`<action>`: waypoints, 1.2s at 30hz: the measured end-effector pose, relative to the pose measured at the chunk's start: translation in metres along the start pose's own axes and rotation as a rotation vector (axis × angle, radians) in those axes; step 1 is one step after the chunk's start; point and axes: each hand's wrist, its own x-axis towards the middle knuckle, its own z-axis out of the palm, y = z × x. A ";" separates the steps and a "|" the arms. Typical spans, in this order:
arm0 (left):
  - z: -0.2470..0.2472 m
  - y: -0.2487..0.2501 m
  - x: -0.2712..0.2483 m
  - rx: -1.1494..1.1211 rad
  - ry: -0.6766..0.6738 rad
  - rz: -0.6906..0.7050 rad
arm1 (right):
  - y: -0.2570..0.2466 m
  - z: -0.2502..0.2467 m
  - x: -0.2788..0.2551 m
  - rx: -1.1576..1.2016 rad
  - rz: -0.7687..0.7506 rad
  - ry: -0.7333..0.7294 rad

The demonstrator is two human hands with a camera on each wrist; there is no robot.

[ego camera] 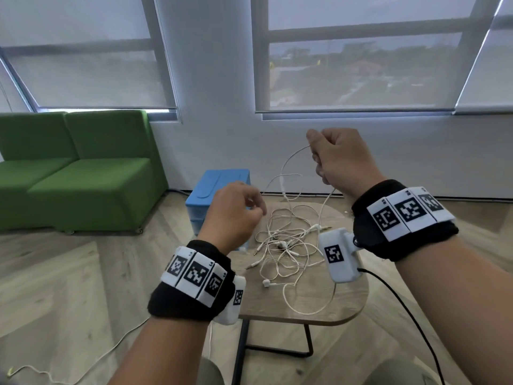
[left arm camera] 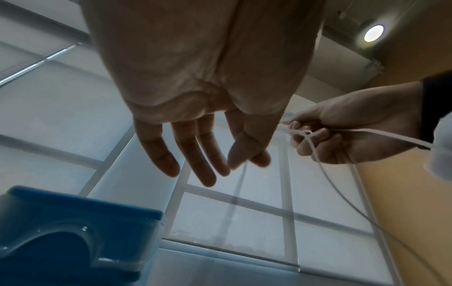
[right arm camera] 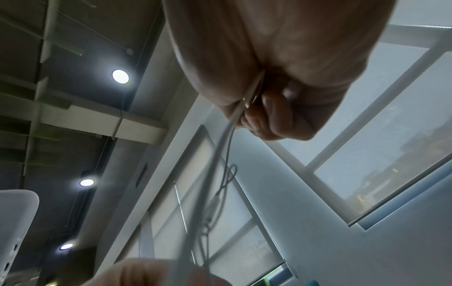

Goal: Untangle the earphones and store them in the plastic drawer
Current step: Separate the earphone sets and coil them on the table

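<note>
A tangle of white earphones (ego camera: pixel 288 245) lies on a small wooden table (ego camera: pixel 347 304), with jack plugs and an earbud sticking out of the heap. My right hand (ego camera: pixel 319 157) is raised above the table, its fist gripping a cable strand (right arm camera: pixel 229 131) that loops down to the tangle. My left hand (ego camera: pixel 254 209) hovers lower, left of the pile. Its thumb and forefinger (left arm camera: pixel 244 160) pinch another thin strand while the other fingers hang loose. The blue plastic drawer unit (ego camera: pixel 219 187) stands behind the left hand, at the table's far left edge; its drawers look closed.
A green sofa (ego camera: pixel 83 176) stands to the left against the windowed wall. A black lead (ego camera: pixel 402 304) runs from my right wrist camera past the table's right edge. A white cord (ego camera: pixel 83 365) trails on the wooden floor at lower left.
</note>
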 end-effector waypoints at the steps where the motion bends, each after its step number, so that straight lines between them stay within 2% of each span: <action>1: -0.001 0.005 0.000 -0.085 0.019 -0.014 | -0.001 0.000 -0.001 0.007 0.001 -0.019; 4: -0.005 0.023 0.000 -0.331 0.042 0.027 | -0.003 0.004 -0.005 -0.028 -0.021 -0.077; 6: -0.005 0.030 0.004 -0.376 0.010 0.086 | -0.006 0.006 -0.007 -0.051 -0.037 -0.095; 9: -0.008 0.036 0.009 -0.494 0.001 0.094 | -0.010 0.003 -0.009 -0.107 -0.038 -0.083; 14: -0.014 0.031 0.010 -0.710 0.166 0.008 | -0.001 -0.008 -0.009 -0.191 0.043 0.029; 16: -0.012 0.019 0.012 -0.674 0.210 -0.060 | 0.000 -0.010 -0.010 -0.121 0.085 0.091; 19: -0.002 0.000 0.010 -0.575 0.196 -0.176 | -0.001 -0.013 -0.010 -0.032 0.114 0.154; 26: 0.012 -0.017 0.000 -0.499 0.141 -0.329 | -0.020 -0.025 -0.005 0.111 0.022 0.271; 29: 0.012 -0.014 0.000 -0.467 0.084 -0.326 | -0.030 -0.029 -0.006 0.138 -0.010 0.217; 32: 0.007 -0.003 0.004 -0.491 0.077 -0.294 | -0.039 -0.025 -0.011 0.107 -0.029 0.079; 34: 0.000 0.010 0.008 -0.576 0.083 -0.184 | -0.043 -0.019 -0.014 0.084 -0.050 -0.035; 36: -0.007 0.025 0.012 -0.644 0.009 -0.034 | -0.047 -0.014 -0.016 0.031 -0.102 -0.154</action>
